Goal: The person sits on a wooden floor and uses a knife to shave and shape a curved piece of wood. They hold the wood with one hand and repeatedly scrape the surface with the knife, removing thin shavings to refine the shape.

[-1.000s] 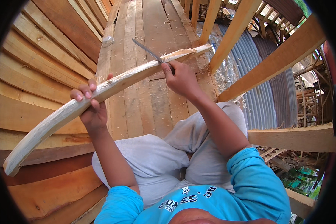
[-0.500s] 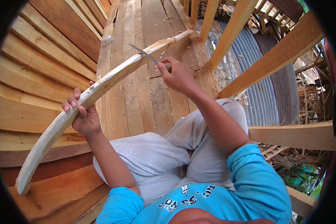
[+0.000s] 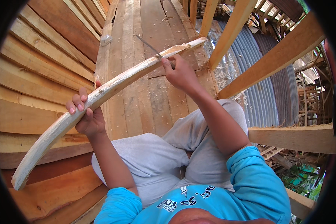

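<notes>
A long, pale wooden pole [image 3: 115,83] slants from the lower left up to the right, its surface whittled and rough near the far end. Toward its lower half my left hand [image 3: 89,112] is wrapped round it, fingers over the top and thumb beneath. My right hand [image 3: 180,72] is closed on a knife, whose handle is mostly hidden in the fist. The thin knife blade [image 3: 148,45] crosses the pole near its far end and points up and left. Beneath the pole lie plank boards [image 3: 153,97] strewn with small shavings.
Stacked wooden planks [image 3: 33,86] line the left side. On the right, upright wooden posts [image 3: 231,33] and a slanting beam [image 3: 272,56] stand before corrugated metal sheets [image 3: 255,74]. A small clear plastic item [image 3: 106,40] lies on the floorboards. My crossed legs [image 3: 149,153] are below.
The pole has shifted a little, its far end moving right and slightly down. My right hand and the knife have moved right along it. My left hand has moved slightly right with the pole.
</notes>
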The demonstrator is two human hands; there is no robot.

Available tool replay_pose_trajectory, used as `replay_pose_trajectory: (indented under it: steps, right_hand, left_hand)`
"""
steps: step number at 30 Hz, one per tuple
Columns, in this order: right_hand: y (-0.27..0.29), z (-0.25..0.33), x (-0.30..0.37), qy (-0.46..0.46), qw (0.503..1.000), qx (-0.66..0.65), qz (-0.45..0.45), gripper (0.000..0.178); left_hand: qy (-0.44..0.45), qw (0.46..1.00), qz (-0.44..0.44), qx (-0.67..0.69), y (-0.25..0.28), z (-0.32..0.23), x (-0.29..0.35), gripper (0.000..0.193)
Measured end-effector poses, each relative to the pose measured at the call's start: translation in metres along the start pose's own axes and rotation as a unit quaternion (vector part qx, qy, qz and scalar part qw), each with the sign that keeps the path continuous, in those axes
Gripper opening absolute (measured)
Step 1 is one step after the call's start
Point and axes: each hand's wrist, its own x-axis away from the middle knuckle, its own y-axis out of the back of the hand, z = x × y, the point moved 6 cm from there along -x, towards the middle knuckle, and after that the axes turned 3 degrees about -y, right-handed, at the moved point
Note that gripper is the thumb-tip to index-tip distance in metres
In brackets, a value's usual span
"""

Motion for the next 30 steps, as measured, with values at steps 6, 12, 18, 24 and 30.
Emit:
replay_pose_trajectory:
  steps: [6, 12, 18, 24, 30]
  right_hand:
    - [0.005, 0.009, 0.002, 0.004, 1.000, -0.004, 0.025, 0.049]
    - [0.000, 0.009, 0.001, 0.038, 0.999, -0.001, 0.015, 0.049]
    - [-0.008, 0.009, 0.002, 0.038, 0.999, 0.014, 0.032, 0.048]
    - [-0.013, 0.014, 0.005, 0.040, 0.996, 0.061, 0.053, 0.038]
    - [-0.037, 0.048, 0.017, 0.142, 0.984, 0.101, 0.038, 0.036]
  left_hand:
    - [-0.006, 1.000, -0.002, -0.003, 0.000, -0.008, 0.001, 0.037]
    - [-0.024, 1.000, -0.008, 0.011, 0.000, -0.015, -0.001, 0.040]
    - [-0.005, 0.997, -0.070, 0.043, 0.032, -0.002, 0.008, 0.040]
    - [-0.013, 0.995, -0.093, 0.043, 0.037, 0.005, 0.007, 0.038]
    - [-0.004, 0.990, -0.104, 0.098, 0.029, 0.000, 0.004, 0.021]
